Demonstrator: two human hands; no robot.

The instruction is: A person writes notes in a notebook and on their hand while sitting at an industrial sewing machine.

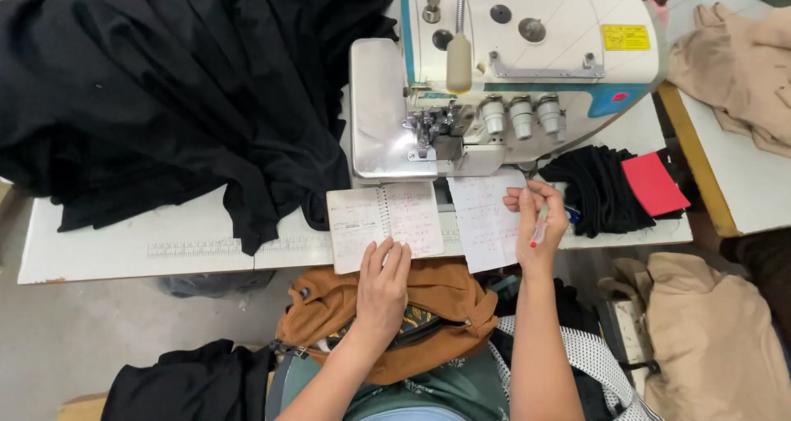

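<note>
Your right hand (540, 227) has its fingers pinched together around a slim pen (540, 225), tip pointing down and hovering just over the loose sheet (486, 223) of handwritten notes, which lies at about one o'clock from your left hand. Your left hand (381, 287) holds nothing; its fingers are together and laid flat, the tips pressing the lower edge of the open spiral notebook (383, 223) at twelve o'clock from the wrist. Both papers sit at the front lip of the white table (124, 248), right below the overlock sewing machine (503, 75). The weak point, as I judge it, is that edge: the loose sheet hangs partly past the lip, so a firm pen stroke or a brush of your forearm could tip it down onto the brown bag (437, 306) in your lap. The notebook is only pinned by fingertips (nothing else weighs it down), and lifting them could let it slide the same way. At ten o'clock the heap of black fabric (165, 83) spills toward the notebook's left page; a tug there could drag cloth over the writing or push the notebook. At three o'clock from your right hand, the folded black pieces (597, 190) and the red card (653, 184) lie near enough to be knocked by your elbow.
</note>
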